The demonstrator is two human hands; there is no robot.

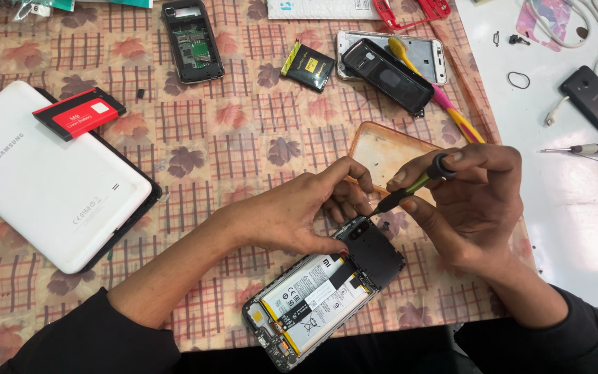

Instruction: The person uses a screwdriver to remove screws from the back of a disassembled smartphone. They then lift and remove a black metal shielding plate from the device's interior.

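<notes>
Black and green, a small screwdriver sits pinched in the right hand. The fingers are curled tight around it and one fingertip rests on its round cap. Its thin tip points down and left, at the top corner of the opened phone. The tip looks like it touches the phone there, but the fingers hide the spot, so it is hard to be sure.

The left hand lies just beside it. Its fingers are bent and press on the top edge of the phone, holding it flat. It grips nothing else.

The phone lies right under both hands, back side up, tilted on the tabletop. Its cover is off. A big battery shows in the middle, and a black plate covers the top part.

Behind the hands lies a clear orange case. Farther left is a white tablet with a red battery on top. Near the far edge lie a small old phone, a black and yellow battery and a black back cover.
</notes>
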